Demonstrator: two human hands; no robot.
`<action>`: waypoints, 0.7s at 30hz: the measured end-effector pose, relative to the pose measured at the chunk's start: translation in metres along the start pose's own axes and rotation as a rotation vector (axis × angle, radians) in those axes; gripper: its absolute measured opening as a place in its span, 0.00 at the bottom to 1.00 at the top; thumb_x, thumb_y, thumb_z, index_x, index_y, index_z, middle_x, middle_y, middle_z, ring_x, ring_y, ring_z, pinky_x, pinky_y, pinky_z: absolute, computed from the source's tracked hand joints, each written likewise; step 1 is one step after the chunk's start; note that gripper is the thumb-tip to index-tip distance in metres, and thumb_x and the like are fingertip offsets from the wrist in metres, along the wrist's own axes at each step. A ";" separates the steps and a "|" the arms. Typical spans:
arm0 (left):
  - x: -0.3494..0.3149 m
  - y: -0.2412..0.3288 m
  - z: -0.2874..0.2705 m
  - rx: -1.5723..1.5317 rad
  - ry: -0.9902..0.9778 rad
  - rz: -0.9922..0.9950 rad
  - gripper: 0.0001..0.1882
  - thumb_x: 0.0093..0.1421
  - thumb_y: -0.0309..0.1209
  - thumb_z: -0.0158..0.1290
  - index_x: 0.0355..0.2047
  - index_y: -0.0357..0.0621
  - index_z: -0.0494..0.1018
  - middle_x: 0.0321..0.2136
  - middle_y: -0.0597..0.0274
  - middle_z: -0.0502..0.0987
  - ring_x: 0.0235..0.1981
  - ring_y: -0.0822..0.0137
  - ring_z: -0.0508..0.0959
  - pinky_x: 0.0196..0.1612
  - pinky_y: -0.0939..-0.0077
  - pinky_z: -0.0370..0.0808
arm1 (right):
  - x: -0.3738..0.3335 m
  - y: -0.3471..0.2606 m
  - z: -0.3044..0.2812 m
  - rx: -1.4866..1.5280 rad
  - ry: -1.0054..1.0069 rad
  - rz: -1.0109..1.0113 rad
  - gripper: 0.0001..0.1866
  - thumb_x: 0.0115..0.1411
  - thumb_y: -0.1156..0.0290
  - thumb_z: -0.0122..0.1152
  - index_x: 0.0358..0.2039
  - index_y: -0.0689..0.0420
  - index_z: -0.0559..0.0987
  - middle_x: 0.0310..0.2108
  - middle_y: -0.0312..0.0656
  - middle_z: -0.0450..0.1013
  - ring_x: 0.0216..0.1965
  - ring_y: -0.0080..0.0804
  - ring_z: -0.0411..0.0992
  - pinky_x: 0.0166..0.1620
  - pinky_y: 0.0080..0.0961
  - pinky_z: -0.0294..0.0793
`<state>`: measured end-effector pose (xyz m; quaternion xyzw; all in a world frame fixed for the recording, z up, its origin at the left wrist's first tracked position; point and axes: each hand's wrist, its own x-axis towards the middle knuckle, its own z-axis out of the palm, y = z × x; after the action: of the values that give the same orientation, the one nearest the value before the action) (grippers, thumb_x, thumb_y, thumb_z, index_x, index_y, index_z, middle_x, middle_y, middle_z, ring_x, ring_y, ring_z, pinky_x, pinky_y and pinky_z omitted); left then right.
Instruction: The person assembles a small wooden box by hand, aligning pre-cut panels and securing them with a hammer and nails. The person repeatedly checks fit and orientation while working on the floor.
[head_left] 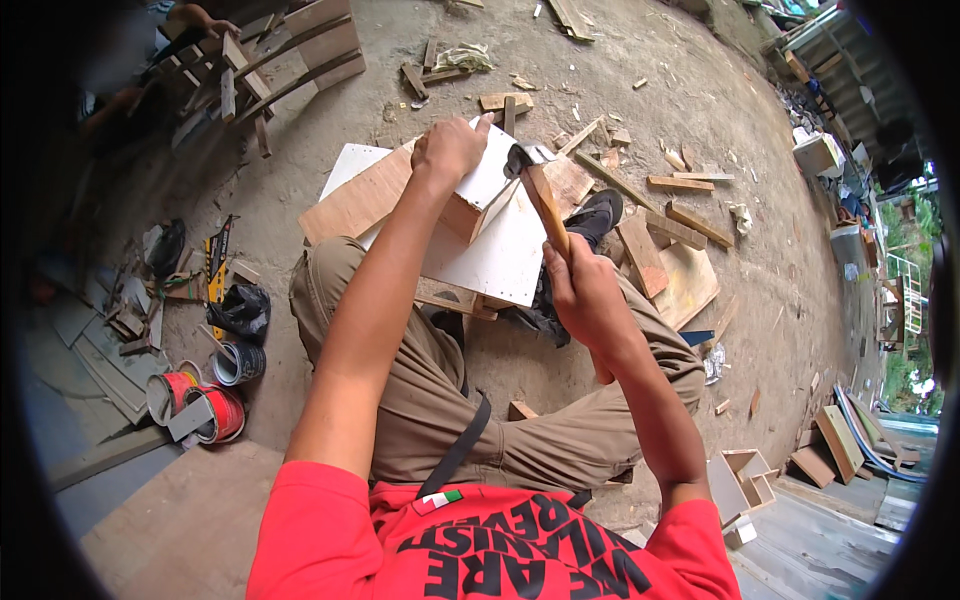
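Between my knees sits a wooden box piece [490, 262] made of white panels and bare plywood sides. My left hand [450, 150] is closed over its upper part, fingers curled at the white panel's far edge; whether a nail is between them is hidden. My right hand [588, 290] grips a claw hammer [545, 200] by its wooden handle. The metal head is raised just right of the white panel, close to my left hand. A plywood board [362, 195] slants along the box's left side.
Wood offcuts [672, 228] lie scattered to the right. At left are paint cans [213, 412], a black plastic bag [242, 312] and a yellow handsaw [217, 265]. Another person's hand [200, 20] shows at the far left by a wooden frame [325, 45]. A small divided box [742, 480] stands right.
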<state>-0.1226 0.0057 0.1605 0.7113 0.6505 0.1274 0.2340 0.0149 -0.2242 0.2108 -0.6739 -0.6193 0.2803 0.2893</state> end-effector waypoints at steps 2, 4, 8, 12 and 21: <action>-0.004 -0.003 0.001 -0.010 -0.007 0.008 0.36 0.67 0.58 0.38 0.42 0.36 0.80 0.43 0.39 0.80 0.48 0.46 0.80 0.49 0.52 0.76 | -0.001 -0.017 -0.007 0.051 0.063 -0.016 0.11 0.70 0.70 0.49 0.43 0.66 0.69 0.19 0.57 0.72 0.22 0.55 0.74 0.27 0.42 0.70; -0.004 -0.004 0.000 0.007 -0.012 0.007 0.36 0.68 0.58 0.37 0.42 0.36 0.80 0.44 0.39 0.80 0.48 0.46 0.80 0.50 0.52 0.76 | -0.003 -0.031 -0.014 0.094 0.155 -0.060 0.11 0.70 0.69 0.48 0.44 0.66 0.69 0.19 0.54 0.71 0.20 0.48 0.74 0.25 0.38 0.69; -0.006 0.000 -0.003 0.012 -0.057 -0.007 0.36 0.68 0.58 0.37 0.42 0.35 0.80 0.44 0.40 0.80 0.49 0.46 0.80 0.50 0.52 0.76 | -0.003 -0.019 -0.006 0.233 0.321 -0.268 0.10 0.69 0.73 0.49 0.46 0.65 0.68 0.20 0.49 0.71 0.18 0.42 0.74 0.23 0.36 0.69; -0.006 0.002 -0.005 -0.010 -0.035 -0.016 0.36 0.68 0.58 0.37 0.43 0.35 0.80 0.44 0.40 0.80 0.49 0.46 0.80 0.50 0.52 0.76 | -0.012 0.006 0.002 -0.033 -0.041 -0.048 0.10 0.68 0.73 0.49 0.45 0.66 0.68 0.25 0.58 0.74 0.26 0.62 0.74 0.28 0.44 0.70; -0.006 0.003 -0.003 -0.010 -0.056 -0.031 0.35 0.68 0.57 0.38 0.45 0.37 0.79 0.47 0.42 0.79 0.51 0.45 0.78 0.53 0.50 0.73 | -0.014 -0.011 0.006 0.083 0.044 0.028 0.10 0.68 0.71 0.50 0.43 0.66 0.70 0.21 0.57 0.72 0.24 0.55 0.74 0.29 0.42 0.69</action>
<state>-0.1222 -0.0001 0.1650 0.7032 0.6539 0.1073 0.2576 0.0022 -0.2375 0.2151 -0.6758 -0.5912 0.2947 0.3269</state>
